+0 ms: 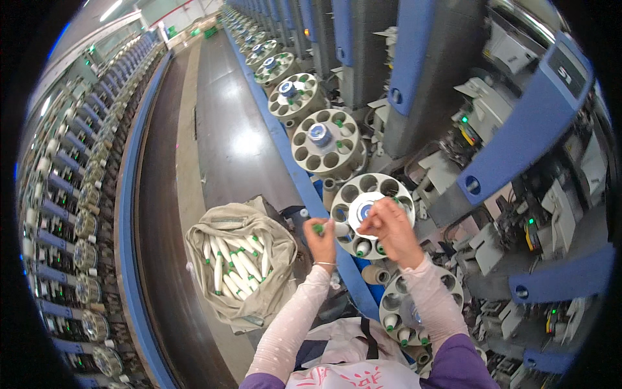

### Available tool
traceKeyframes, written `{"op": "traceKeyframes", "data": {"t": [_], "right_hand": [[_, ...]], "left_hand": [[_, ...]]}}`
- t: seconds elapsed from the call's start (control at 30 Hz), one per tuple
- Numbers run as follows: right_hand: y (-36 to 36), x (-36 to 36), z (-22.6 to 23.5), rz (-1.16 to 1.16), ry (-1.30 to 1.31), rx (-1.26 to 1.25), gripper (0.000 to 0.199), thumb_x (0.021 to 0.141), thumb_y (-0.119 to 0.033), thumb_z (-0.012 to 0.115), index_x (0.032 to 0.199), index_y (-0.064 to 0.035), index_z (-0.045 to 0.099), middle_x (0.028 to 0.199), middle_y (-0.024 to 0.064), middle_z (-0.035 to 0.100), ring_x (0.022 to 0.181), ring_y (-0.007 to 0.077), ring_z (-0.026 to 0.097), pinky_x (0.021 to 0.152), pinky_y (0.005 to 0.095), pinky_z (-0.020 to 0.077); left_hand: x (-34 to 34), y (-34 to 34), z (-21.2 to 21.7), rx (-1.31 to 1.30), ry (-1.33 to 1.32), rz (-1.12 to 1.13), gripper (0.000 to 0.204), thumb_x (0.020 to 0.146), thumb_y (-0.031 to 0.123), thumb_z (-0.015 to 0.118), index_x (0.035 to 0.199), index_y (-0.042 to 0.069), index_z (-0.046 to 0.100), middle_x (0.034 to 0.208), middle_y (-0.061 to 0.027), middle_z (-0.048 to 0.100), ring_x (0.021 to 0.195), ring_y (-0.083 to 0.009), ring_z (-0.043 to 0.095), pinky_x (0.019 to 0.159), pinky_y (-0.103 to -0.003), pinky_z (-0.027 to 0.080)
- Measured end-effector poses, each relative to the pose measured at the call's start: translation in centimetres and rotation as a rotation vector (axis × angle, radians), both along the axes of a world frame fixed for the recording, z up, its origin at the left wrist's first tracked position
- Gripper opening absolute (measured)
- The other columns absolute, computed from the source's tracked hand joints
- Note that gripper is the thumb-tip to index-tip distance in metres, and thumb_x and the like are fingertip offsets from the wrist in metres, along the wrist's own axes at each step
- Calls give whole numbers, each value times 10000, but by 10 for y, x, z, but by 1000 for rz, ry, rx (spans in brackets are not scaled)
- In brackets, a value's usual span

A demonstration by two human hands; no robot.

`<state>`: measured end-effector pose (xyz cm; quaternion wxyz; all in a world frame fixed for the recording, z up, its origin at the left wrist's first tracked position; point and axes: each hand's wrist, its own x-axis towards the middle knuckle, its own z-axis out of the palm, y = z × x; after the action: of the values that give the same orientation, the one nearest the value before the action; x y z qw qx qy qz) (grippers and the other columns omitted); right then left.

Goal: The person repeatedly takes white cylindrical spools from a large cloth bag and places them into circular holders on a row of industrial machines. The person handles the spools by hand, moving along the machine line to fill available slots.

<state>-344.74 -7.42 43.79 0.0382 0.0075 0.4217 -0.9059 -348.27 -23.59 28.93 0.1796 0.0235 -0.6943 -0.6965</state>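
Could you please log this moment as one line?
left hand: grips white bobbin | right hand: at round magazine | bobbin bag left

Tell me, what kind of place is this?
Probably a yarn-spinning mill. Long rows of blue winding machines line a shiny aisle, each with a round bobbin holder. A cloth bag holds white yarn bobbins, and the left hand holds one.

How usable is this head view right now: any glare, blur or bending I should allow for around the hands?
Head view: strong fisheye, so the machine rows and aisle curve toward a black rim. Ceiling lights leave a bright glare patch on the glossy floor. The left hand, right hand and round bobbin magazine are evenly lit and fairly sharp; the far aisle is soft.
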Motion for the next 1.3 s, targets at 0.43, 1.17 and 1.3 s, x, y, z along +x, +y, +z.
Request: {"op": "traceKeyframes", "data": {"t": [0.43,1.17,1.3], "right_hand": [[-10,-55,-94,-388,183,1769,195,832,-80,706,1016,-30,663,1106,132,577,1095,350,487,949,443,398],[-410,-161,-385,1205,877,1613,230,837,-147,635,1064,-156,671,1112,81,641,1101,302,583,993,483,425],[-397,-180,-313,951,69,917,466,1012,-367,583,1420,-149,530,1270,81,619,1203,224,554,1027,370,435]], "left_hand": [[29,-123,-44,-269,-92,-215,208,896,190,730,1009,51,624,1127,-133,600,1151,-317,553,1006,-408,431],[-73,-542,-264,-658,-770,-197,492,861,172,736,1277,-2,540,1232,-240,595,1189,-403,550,999,-453,450],[-98,-516,-200,20,-728,-250,309,953,270,694,1039,-11,601,783,-77,671,637,-164,655,619,-334,534]]}}
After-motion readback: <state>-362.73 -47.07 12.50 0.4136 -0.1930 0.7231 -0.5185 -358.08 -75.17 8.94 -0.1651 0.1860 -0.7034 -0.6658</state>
